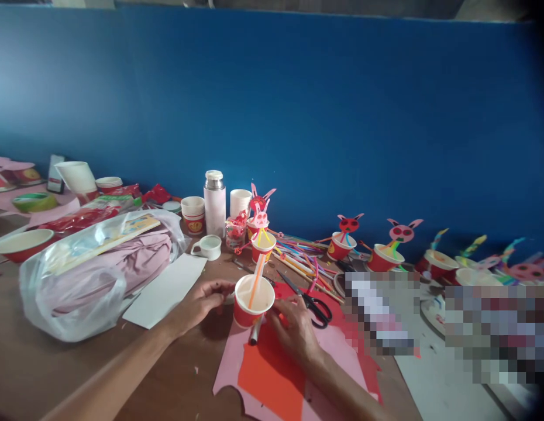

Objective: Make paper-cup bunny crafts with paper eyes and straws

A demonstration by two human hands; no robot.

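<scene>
In front of me is a red-and-white paper cup [254, 301], tilted a little, with an orange-striped clear straw [257, 280] standing up inside it. My left hand [213, 298] is at the cup's left side, fingers bent and fingertips at its wall. On the other side, my right hand [293, 327] curls its fingers against the cup; part of its grip is hidden. A marker [255, 332] lies just below the cup. Under it are an orange-red sheet [272, 374] and a pink sheet [228, 374]. Black-handled scissors [318, 310] rest beyond my right hand.
Decorated cups with animal faces [386, 257] line the back right. Loose straws [302, 251] lie in front of them. A thermos [215, 204], stacked cups [193, 213] and a mug [209, 248] stand behind. A plastic bag [79, 310] and white card [167, 292] lie left.
</scene>
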